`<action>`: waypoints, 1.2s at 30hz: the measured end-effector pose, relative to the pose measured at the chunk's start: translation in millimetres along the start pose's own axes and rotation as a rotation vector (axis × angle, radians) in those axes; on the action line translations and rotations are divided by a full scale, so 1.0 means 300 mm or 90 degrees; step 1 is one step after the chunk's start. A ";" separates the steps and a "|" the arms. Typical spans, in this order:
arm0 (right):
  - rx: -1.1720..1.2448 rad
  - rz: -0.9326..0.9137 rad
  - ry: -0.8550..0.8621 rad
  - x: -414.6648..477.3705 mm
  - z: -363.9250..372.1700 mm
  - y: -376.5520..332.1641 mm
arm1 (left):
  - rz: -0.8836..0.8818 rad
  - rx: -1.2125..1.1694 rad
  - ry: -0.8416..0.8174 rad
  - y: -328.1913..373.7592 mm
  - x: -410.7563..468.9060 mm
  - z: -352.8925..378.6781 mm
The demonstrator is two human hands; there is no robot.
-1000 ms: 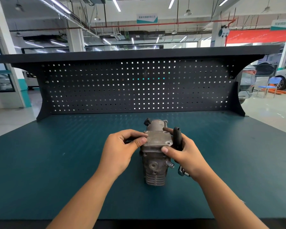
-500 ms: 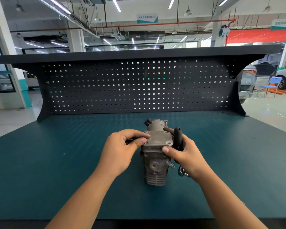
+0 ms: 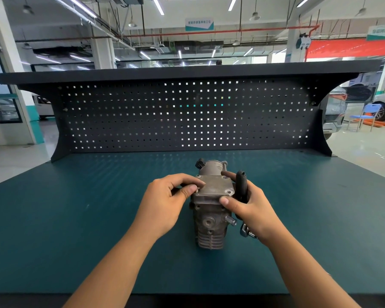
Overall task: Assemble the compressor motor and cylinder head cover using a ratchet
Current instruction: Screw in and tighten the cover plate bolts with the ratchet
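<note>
Left hand (image 3: 165,203): thumb and forefinger pinch a small part, judged a bolt (image 3: 197,190), at the near-left corner of the cylinder head cover (image 3: 216,187), probably to start it by hand; right hand (image 3: 251,210): fingers curl round the ratchet (image 3: 241,187), kept handle-up for ready use; thumb and forefinger brace the cover against shifting; the compressor (image 3: 209,227) stands upright mid-bench (image 3: 98,218), cover uppermost for access.

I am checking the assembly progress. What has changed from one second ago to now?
Nothing has visibly changed. The left hand still pinches the near left corner of the cylinder head cover; the right hand still grips the ratchet, its thumb on the compressor, which stands on the table.
</note>
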State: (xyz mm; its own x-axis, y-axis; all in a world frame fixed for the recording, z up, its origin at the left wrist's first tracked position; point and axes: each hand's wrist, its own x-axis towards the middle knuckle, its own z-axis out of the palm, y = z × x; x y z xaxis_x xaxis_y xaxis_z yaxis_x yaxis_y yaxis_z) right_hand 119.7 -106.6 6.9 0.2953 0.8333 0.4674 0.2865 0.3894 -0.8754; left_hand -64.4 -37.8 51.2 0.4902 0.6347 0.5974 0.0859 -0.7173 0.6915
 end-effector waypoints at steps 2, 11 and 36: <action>0.001 0.000 0.002 0.000 0.001 -0.001 | -0.005 -0.019 0.001 -0.009 -0.004 0.004; 0.009 -0.002 0.004 0.000 0.004 -0.005 | 0.009 -0.082 0.040 -0.019 -0.005 0.022; -0.005 -0.008 0.010 0.004 0.001 0.015 | -0.033 -0.114 0.075 -0.016 -0.016 0.038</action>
State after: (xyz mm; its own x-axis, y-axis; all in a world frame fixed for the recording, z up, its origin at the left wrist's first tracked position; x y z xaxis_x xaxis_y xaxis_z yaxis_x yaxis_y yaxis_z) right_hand 121.1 -103.7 3.5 0.3054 0.8222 0.4803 0.2974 0.3968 -0.8684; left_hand -57.3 -40.6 40.4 0.3837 0.7060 0.5953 -0.0518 -0.6271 0.7772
